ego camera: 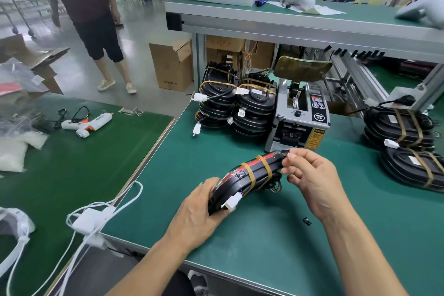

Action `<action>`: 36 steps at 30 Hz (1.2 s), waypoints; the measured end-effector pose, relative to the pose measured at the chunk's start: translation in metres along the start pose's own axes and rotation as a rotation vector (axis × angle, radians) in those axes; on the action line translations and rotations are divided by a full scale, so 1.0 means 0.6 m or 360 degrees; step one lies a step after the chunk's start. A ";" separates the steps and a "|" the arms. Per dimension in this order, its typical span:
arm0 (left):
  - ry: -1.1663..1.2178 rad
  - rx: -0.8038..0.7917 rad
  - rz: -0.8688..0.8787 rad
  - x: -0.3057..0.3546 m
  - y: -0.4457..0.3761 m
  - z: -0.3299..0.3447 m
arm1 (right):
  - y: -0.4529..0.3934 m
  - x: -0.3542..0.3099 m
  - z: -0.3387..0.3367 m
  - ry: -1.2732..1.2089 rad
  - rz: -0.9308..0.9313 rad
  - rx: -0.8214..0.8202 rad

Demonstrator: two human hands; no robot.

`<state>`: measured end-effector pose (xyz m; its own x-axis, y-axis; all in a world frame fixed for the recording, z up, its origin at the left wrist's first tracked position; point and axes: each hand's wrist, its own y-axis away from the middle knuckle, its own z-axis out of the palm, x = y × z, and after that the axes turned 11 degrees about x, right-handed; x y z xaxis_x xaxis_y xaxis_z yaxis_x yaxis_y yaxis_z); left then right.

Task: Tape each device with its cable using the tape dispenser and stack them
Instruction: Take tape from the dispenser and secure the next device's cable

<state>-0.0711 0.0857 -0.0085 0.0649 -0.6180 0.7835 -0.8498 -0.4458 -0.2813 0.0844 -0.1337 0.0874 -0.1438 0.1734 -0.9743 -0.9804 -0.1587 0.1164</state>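
1. Cardboard box (pixel 173 66) standing open on the floor behind the tape dispenser (pixel 298 118); contents not visible.
2. Left hand (pixel 199 214) gripping the taped device (pixel 249 178) just in front of the dispenser.
3. Right hand (pixel 310 175) pinching its far end.
4. Stacked devices (pixel 236 101) left of the dispenser.

Single view, head-worn wide-angle camera. It is looking forward and down from above the person's forearms, which are entering from the bottom edge. The left hand (pixel 199 209) and right hand (pixel 310 180) are lying close to the lens, low of centre, with the device (pixel 249 175) between their fingers. Beyond the fingertips the view is taking in the dispenser (pixel 298 118) and stacks (pixel 235 103) on the green table (pixel 264 235). Left of the fingers a second table (pixel 72 163) is showing; far beyond, floor and a standing person. Edges are bowing with lens distortion.
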 end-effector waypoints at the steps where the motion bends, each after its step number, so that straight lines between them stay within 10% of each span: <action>1: -0.0001 -0.0002 -0.0005 0.000 0.000 0.000 | 0.000 0.002 -0.002 0.0027 -0.0024 0.0003; 36: -0.0003 0.0011 0.0032 -0.004 -0.002 0.003 | 0.016 0.017 0.002 -0.0006 -0.0394 0.0153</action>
<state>-0.0694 0.0864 -0.0111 0.0488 -0.6282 0.7765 -0.8475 -0.4375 -0.3007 0.0732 -0.1326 0.0791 0.1020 0.1988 -0.9747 -0.9940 -0.0177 -0.1076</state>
